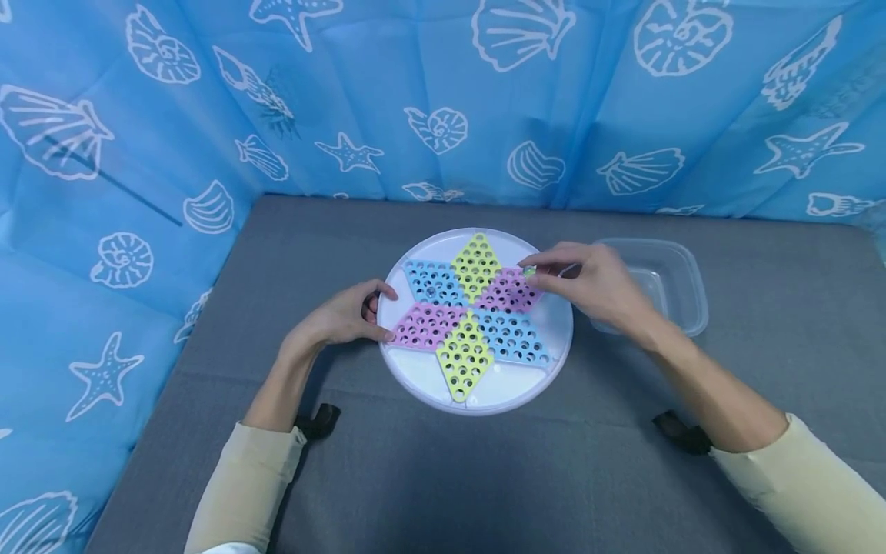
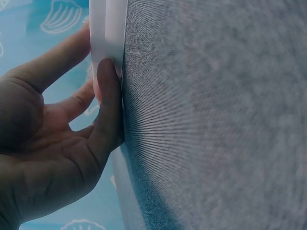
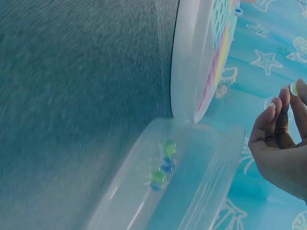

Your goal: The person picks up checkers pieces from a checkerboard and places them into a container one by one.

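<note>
A round white Chinese checkers board (image 1: pixel 415 377) with a star of yellow, pink and blue perforated sections lies on the table. My left hand (image 1: pixel 349 312) holds its left rim, thumb and index finger over the edge; the left wrist view shows the fingers against the board's side (image 2: pixel 108 33). Above the upper right pink section, my right hand (image 1: pixel 588 281) pinches a greenish marble (image 1: pixel 529 271) between thumb and fingertips. The same marble (image 3: pixel 293 88) shows in the right wrist view. Another marble (image 1: pixel 431 292) sits on the upper left blue section.
To the right of the board stands a clear plastic container (image 1: pixel 695 288), partly behind my right hand. Several green and blue marbles (image 3: pixel 157 179) lie in it. Grey cloth (image 1: pixel 484 477) covers the table, and a blue seashell-print curtain (image 1: pixel 388 92) hangs behind.
</note>
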Demonstrator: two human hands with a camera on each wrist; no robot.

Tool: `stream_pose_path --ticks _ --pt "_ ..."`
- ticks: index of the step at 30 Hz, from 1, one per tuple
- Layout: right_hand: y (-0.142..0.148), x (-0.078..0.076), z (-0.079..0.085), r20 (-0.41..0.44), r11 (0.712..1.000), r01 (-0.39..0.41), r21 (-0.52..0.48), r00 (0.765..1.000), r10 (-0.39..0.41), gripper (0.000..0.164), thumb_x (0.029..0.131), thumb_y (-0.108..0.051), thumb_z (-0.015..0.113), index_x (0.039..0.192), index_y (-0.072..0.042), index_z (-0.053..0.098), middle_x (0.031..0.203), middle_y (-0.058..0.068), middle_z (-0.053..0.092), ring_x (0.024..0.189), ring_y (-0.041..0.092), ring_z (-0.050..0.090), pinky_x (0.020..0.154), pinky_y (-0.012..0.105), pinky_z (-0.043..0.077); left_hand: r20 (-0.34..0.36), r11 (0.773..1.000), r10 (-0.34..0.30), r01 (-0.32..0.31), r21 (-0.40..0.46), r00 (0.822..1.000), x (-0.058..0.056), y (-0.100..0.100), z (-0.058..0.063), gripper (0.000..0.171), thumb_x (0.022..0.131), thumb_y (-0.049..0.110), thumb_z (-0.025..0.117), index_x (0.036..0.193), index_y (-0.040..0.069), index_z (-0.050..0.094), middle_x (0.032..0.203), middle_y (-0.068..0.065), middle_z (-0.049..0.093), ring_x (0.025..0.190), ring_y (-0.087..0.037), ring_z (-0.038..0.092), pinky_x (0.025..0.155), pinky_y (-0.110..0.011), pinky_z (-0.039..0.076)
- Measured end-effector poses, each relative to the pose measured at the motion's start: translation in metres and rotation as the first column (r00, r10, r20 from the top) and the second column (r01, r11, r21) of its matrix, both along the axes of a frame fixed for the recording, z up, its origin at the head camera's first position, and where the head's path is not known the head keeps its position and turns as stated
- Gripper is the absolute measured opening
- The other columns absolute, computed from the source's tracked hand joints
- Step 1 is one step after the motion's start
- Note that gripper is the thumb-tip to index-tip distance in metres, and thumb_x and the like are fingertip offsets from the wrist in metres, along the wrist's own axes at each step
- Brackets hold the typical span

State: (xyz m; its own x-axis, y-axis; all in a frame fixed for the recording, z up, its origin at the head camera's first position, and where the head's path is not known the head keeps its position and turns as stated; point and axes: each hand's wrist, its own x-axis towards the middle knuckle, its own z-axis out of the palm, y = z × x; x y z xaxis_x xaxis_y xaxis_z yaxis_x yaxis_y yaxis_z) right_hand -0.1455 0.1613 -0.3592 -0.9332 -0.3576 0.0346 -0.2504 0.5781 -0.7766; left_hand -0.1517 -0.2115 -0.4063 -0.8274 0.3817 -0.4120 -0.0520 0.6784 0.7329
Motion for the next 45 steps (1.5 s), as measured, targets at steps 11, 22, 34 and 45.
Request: stream_pose_path --ticks 11,22,34,45 --pt "0.024 0.009 0.004 0.024 0.997 0.042 0.057 0.999 -0.043 0.034 0.093 -0.032 0.070 0.121 -0.014 0.071 0.106 0.007 0.068 0.094 0.021 0.062 0.076 0.021 0.048 -0.017 1.000 -0.017 0.017 -0.008 1.000 0.001 0.000 0.001 0.059 0.079 0.008 0.083 0.129 0.003 0.052 0.094 -0.012 0.044 0.078 -0.021 0.046 0.072 -0.034 0.039" --pt "0.051 0.006 0.002 0.028 0.988 0.147 0.045 0.989 -0.148 0.031 0.095 -0.032 0.068 0.119 -0.013 0.071 0.106 0.005 0.068 0.089 0.019 0.059 0.071 0.019 0.045 -0.012 1.000 -0.008 0.008 -0.003 1.000 0.002 0.000 0.002 0.059 0.079 0.007 0.083 0.129 0.004 0.051 0.094 -0.011 0.044 0.079 -0.021 0.045 0.073 -0.034 0.039" --pt "0.085 -0.003 0.000 0.044 0.969 0.241 0.051 0.969 -0.244 0.042 0.097 -0.039 0.064 0.127 -0.011 0.064 0.111 0.007 0.062 0.089 0.019 0.052 0.069 0.022 0.041 -0.010 1.000 -0.005 0.005 -0.005 1.000 0.002 0.000 0.000 0.060 0.079 0.005 0.082 0.130 0.005 0.051 0.095 -0.011 0.044 0.081 -0.022 0.045 0.073 -0.033 0.039" --pt "0.091 -0.011 -0.027 0.164 0.953 0.292 0.080 0.939 -0.302 0.049 0.096 -0.045 0.062 0.131 -0.010 0.060 0.119 0.012 0.061 0.096 0.022 0.054 0.072 0.029 0.042 -0.008 1.000 -0.005 0.005 -0.003 1.000 0.005 0.001 0.002 0.060 0.081 0.005 0.081 0.132 0.003 0.050 0.097 -0.012 0.044 0.082 -0.022 0.045 0.073 -0.034 0.039"
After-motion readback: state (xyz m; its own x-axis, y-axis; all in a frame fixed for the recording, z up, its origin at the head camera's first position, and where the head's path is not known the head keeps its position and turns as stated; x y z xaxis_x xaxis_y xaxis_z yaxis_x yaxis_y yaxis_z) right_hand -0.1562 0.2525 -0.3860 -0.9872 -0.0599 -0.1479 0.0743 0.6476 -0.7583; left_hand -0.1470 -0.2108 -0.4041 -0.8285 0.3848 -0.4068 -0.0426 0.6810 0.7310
